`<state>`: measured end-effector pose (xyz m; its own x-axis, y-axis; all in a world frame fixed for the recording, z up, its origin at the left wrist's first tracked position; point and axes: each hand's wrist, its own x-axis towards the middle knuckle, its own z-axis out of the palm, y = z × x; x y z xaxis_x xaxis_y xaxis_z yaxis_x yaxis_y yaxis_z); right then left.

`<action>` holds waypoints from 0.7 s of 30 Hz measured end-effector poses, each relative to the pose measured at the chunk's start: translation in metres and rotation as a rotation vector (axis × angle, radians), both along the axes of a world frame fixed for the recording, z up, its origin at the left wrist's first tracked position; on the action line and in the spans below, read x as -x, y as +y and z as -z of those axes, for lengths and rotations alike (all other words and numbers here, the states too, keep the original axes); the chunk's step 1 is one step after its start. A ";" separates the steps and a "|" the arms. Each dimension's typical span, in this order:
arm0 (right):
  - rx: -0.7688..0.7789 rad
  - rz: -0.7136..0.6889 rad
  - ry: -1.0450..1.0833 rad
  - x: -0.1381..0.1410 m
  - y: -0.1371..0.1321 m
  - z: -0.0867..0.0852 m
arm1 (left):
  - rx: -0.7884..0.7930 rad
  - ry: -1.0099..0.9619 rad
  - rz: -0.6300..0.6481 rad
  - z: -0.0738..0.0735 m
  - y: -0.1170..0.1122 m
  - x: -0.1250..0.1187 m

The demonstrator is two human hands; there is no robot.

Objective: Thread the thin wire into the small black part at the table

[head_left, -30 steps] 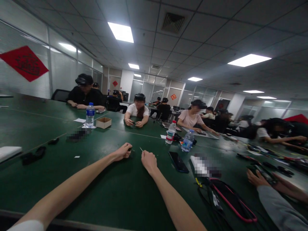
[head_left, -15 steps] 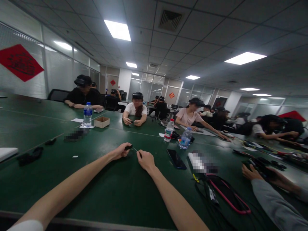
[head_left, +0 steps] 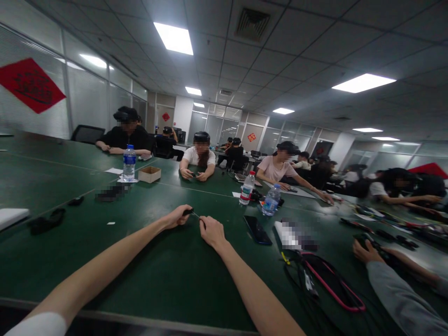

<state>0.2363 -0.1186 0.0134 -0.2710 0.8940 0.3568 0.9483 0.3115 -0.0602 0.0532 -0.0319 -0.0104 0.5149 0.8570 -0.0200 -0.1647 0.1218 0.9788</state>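
Note:
Over the middle of the green table [head_left: 157,266], my left hand [head_left: 177,216] is closed around a small black object [head_left: 188,212] whose kind I cannot make out. From it a thin, pale, straight piece [head_left: 196,215], perhaps a rod or a strand, reaches toward my right hand [head_left: 212,230]. The fingers of that hand are curled shut at the far end of the thin piece, and whatever they grip is mostly hidden. Both hands are close together, a small gap between them.
Right of my hands lie a dark phone [head_left: 257,229], a white box [head_left: 287,234] and a pink-edged black loop [head_left: 336,282] with cables. Bottles [head_left: 247,188] [head_left: 270,200] stand beyond. A co-worker's hands [head_left: 369,249] work at far right. A small open box [head_left: 150,174] sits ahead.
The view has shifted slightly. Both hands keep nearly the same pose, still closed, with the thin piece between them.

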 end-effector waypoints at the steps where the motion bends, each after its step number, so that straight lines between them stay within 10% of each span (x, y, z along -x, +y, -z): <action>1: 0.010 -0.001 -0.002 0.000 -0.001 -0.001 | 0.009 -0.007 -0.008 0.000 0.000 0.000; 21: -0.017 -0.057 0.025 -0.001 0.000 0.000 | 0.047 -0.020 -0.093 0.000 0.001 -0.003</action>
<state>0.2377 -0.1188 0.0131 -0.3120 0.8711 0.3792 0.9274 0.3659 -0.0777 0.0557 -0.0308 -0.0108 0.4337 0.8996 -0.0519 -0.1966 0.1506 0.9688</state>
